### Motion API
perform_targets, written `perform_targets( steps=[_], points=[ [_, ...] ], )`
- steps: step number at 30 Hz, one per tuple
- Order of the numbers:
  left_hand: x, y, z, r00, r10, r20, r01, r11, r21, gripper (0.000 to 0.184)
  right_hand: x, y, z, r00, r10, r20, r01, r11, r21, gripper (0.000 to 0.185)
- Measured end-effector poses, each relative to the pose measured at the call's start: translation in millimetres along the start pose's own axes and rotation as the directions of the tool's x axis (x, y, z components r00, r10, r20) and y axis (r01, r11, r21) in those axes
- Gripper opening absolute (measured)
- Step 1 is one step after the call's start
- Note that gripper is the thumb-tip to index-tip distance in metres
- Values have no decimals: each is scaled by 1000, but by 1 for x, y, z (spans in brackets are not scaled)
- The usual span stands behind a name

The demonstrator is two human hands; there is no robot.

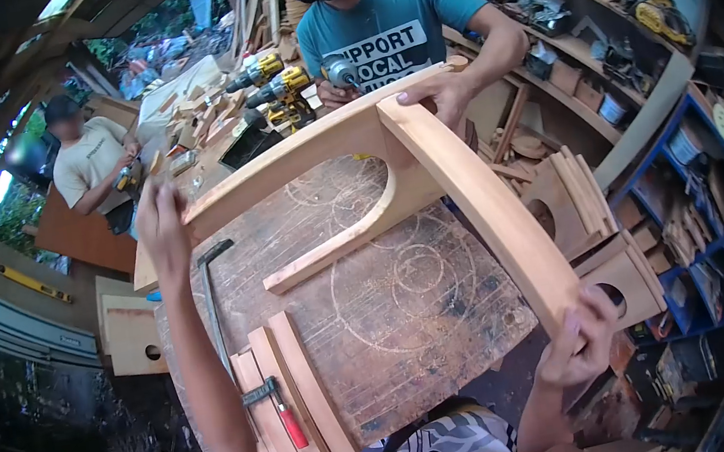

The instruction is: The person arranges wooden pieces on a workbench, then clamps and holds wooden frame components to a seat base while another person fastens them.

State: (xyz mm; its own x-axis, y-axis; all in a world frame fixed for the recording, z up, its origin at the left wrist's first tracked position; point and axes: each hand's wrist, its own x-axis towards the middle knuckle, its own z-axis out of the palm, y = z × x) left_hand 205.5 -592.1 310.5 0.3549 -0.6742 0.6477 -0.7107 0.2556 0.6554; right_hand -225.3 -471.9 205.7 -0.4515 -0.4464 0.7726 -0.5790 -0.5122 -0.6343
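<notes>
A wooden frame of curved pieces stands on the worktable (434,345). My right hand (580,339) grips the near end of its long curved rail (488,199). My left hand (163,221) is raised at the left end of the back rail (279,159); blur hides whether its fingers touch the wood. An inner curved piece (329,254) with a rounded opening lies within the frame. Across the table, a co-worker in a teal shirt (390,0) rests one hand (445,94) on the joint and holds a power tool (340,72) in the other.
Cut boards (297,392) lie at the table's near left with a red-handled clamp (291,425). A long bar clamp (215,311) is beside them. Drills (282,85) and wood offcuts sit at the back. Another person (93,157) stands at the left. Blue shelving (702,206) is at the right.
</notes>
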Motion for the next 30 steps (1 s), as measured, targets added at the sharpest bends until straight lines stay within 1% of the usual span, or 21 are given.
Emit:
perform_targets(
  steps=[1,2,3,4,6,7,8,10,11,14,15,16,18,19,20,22,24,26,27,28,30],
  points=[
    [34,-35,14,993,111,27,-114,954,279,28,4,3,-6,993,-34,109,32,999,17,8],
    [57,-70,32,975,203,87,-218,822,526,30,8,4,-14,973,-73,220,67,997,36,9],
    [69,-86,52,981,92,169,-170,826,537,31,15,0,-22,964,31,265,-43,998,42,12],
    [74,-96,68,968,-17,251,-127,827,548,33,24,-4,-24,961,35,274,-49,998,44,12],
    [57,-97,103,939,-28,342,-245,642,726,36,39,-10,-25,932,136,336,-184,976,113,13],
    [53,-65,103,892,-65,447,-349,527,775,35,45,-8,-24,910,103,401,-145,986,76,18],
    [53,-63,105,883,-63,465,-369,519,771,35,48,-3,-21,911,125,394,-165,984,69,18],
    [57,-75,102,837,-195,512,-343,542,767,32,53,6,-18,868,-10,497,-65,989,134,26],
    [62,-84,101,790,-200,579,-407,536,740,31,51,11,-16,878,-11,478,-85,980,179,32],
    [59,-80,95,719,-181,671,-500,536,680,35,48,17,-18,881,23,472,-138,968,210,32],
    [59,-79,95,764,-313,564,-236,679,696,50,46,17,-18,880,27,475,-140,969,204,32],
    [52,-63,98,764,-314,564,-230,684,692,50,45,17,-16,885,31,465,-138,970,198,33],
    [45,-26,99,769,-413,488,73,815,575,66,49,17,-19,900,27,434,-126,972,200,35],
    [44,-33,98,797,-323,511,-60,799,598,75,52,16,-20,875,42,483,-128,981,146,37],
    [52,-56,97,799,-311,515,-57,814,579,72,55,14,-20,850,59,523,-126,988,93,39],
    [56,-59,95,662,-123,740,-385,791,475,67,59,14,-23,869,12,494,-77,991,112,38],
    [47,-29,102,689,-426,587,-55,776,628,59,56,15,-28,853,49,520,-117,988,100,34],
    [44,-40,102,740,-299,603,-210,749,629,55,53,12,-29,871,67,486,-127,988,93,31],
    [51,-54,103,723,-374,581,-176,714,678,52,50,13,-28,893,58,447,-123,985,118,31],
    [54,-63,104,684,-364,632,-257,691,676,52,47,13,-27,910,51,411,-117,983,138,31],
    [56,-75,109,774,-200,601,-291,730,618,46,44,11,-29,908,16,418,-77,988,131,31]
  ],
)
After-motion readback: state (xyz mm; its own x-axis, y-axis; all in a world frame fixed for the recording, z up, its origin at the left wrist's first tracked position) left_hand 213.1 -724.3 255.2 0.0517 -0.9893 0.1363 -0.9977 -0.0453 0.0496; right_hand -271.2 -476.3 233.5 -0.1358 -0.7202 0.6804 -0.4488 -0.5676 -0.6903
